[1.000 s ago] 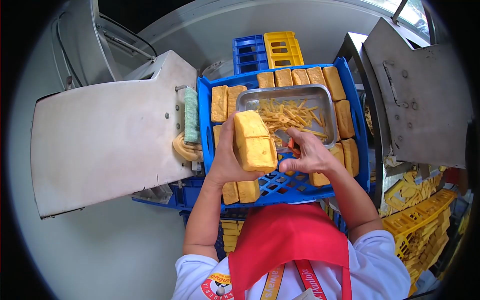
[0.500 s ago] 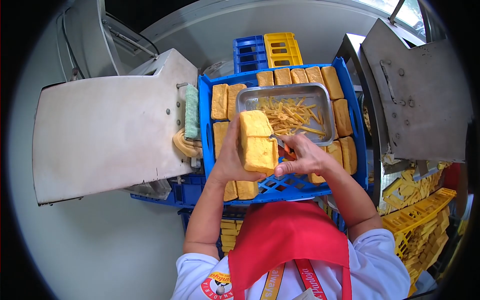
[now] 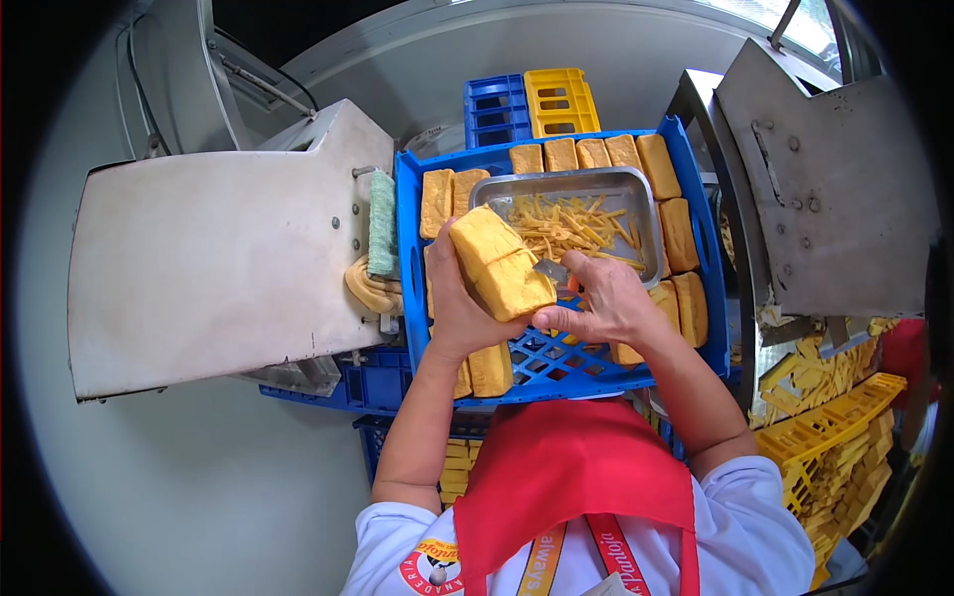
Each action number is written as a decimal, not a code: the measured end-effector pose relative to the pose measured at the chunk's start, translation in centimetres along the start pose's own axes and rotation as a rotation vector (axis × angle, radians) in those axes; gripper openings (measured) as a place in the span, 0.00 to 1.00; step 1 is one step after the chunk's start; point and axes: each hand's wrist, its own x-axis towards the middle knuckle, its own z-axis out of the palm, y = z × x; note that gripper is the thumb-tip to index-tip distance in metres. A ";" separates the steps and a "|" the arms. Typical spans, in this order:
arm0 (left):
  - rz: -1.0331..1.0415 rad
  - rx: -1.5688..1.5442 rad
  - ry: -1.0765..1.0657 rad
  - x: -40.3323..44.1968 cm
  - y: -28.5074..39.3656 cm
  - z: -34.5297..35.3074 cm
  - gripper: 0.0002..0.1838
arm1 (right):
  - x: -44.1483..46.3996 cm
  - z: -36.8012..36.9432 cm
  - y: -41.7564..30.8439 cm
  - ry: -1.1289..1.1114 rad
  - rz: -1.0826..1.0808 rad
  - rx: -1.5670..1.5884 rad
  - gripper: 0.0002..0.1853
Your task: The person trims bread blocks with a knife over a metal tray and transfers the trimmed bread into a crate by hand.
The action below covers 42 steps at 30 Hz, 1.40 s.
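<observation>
A golden bread loaf [image 3: 502, 266] with a groove across its middle is tilted in my left hand [image 3: 459, 310], whose fingers wrap round its left side and underside. Closed on a small knife [image 3: 550, 269], my right hand [image 3: 614, 303] sits just right of the loaf; the short grey blade is beside the crust, and an orange part of the handle shows between the fingers. Whether the blade touches the loaf I cannot tell. Behind both hands lies a metal tray [image 3: 653, 233] holding thin crust strips [image 3: 576, 224].
The blue crate [image 3: 556, 363] under my hands carries several more loaves [image 3: 680, 233] around the tray. Metal machine covers stand left [image 3: 209, 268] and right [image 3: 825, 189]. A green cloth [image 3: 382, 223] hangs at left. Lower right, a yellow crate [image 3: 835, 417] borders piled bread pieces.
The loaf has tipped over to the left in my left hand. My right hand has turned slightly, and more of the knife blade now shows, clear of the groove.
</observation>
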 end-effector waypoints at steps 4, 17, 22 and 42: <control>0.015 0.037 -0.038 0.2 0.4 -0.4 0.69 | 0.4 -0.9 0.1 -0.112 0.001 -0.126 0.47; 0.164 0.394 0.163 -0.4 0.8 0.6 0.63 | 0.2 0.6 1.0 -0.145 0.081 0.051 0.42; 0.256 0.520 0.261 -0.7 0.4 0.8 0.62 | 0.0 2.1 1.2 -0.146 0.227 0.231 0.41; 0.291 0.609 0.167 -0.9 1.3 -0.2 0.63 | -0.9 0.4 -0.1 0.053 0.384 0.274 0.24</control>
